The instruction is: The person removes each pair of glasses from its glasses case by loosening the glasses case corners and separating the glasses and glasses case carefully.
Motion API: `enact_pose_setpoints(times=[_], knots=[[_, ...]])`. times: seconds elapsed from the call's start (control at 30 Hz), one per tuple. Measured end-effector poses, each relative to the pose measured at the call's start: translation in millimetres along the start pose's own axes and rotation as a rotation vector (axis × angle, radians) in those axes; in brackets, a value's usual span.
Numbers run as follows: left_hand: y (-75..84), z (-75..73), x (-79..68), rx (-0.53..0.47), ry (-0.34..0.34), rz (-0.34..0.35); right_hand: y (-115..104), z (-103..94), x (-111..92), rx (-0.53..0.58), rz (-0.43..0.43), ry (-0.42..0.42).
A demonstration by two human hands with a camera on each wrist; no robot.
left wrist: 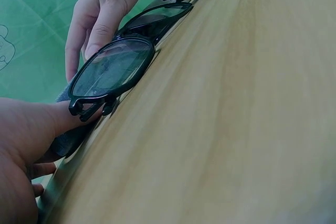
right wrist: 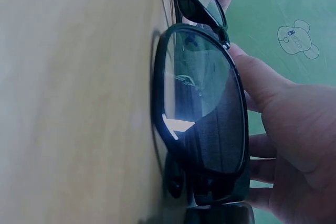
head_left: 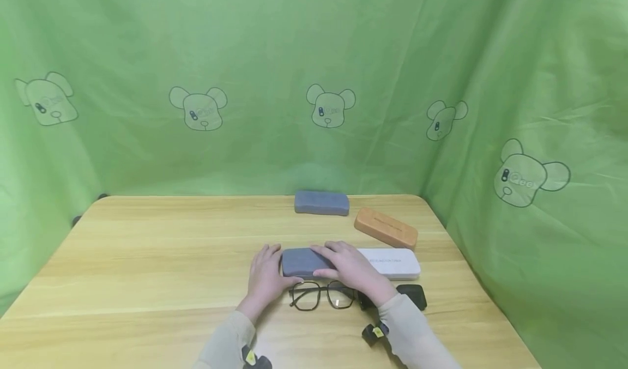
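Observation:
A blue-grey glasses case (head_left: pixel 299 261) lies on the table between my two hands. My left hand (head_left: pixel 265 279) holds its left end, thumb along the front side and fingers toward the back. From the right, my right hand (head_left: pixel 350 265) grips the same case, with fingers over its top and thumb near the front edge. Just in front of the case stand black-framed eyeglasses (head_left: pixel 320 288), lenses upright. In the left wrist view a clear lens (left wrist: pixel 113 69) overlaps the left thumb. Through the other lens (right wrist: pixel 210 108), the right wrist view shows the dark side of the case.
A white glasses case (head_left: pixel 392 262) extends right from behind my right hand. Dark sunglasses (head_left: pixel 413 296) lie partly hidden under the right wrist. Farther back are an orange case (head_left: pixel 386 227) and another blue-grey case (head_left: pixel 321 203). Green curtains (head_left: pixel 265 42) enclose the wooden table (head_left: pixel 162 260).

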State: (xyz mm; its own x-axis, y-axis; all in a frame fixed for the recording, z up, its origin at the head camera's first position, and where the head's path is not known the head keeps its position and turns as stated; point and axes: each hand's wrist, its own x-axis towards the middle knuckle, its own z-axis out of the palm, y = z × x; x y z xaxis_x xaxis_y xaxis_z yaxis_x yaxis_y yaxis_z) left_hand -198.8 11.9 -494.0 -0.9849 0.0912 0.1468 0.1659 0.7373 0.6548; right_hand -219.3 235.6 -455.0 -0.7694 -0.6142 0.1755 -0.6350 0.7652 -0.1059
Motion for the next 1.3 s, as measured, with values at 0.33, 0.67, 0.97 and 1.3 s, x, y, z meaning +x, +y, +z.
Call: enact_pose_setpoints(times=[0.33,0.67,0.97,1.3], knots=[[-0.2,0.1,-1.4,-0.002,-0.012,0.008,-2,-4.6,-1,-0.012,-0.008,-0.027],[2.1,-5.7,0.6,-0.026,-0.036,0.015,-2,-21.7,-4,0.015,-0.022,0.035],[11.3,-17.9,0.5,-0.077,-0.058,0.040,5,-45.0,-9,-0.002,0.031,0.066],[23.1,-34.4,0.6,-0.135,-0.080,0.000,16,-69.3,-18,0.015,0.099,0.096]])
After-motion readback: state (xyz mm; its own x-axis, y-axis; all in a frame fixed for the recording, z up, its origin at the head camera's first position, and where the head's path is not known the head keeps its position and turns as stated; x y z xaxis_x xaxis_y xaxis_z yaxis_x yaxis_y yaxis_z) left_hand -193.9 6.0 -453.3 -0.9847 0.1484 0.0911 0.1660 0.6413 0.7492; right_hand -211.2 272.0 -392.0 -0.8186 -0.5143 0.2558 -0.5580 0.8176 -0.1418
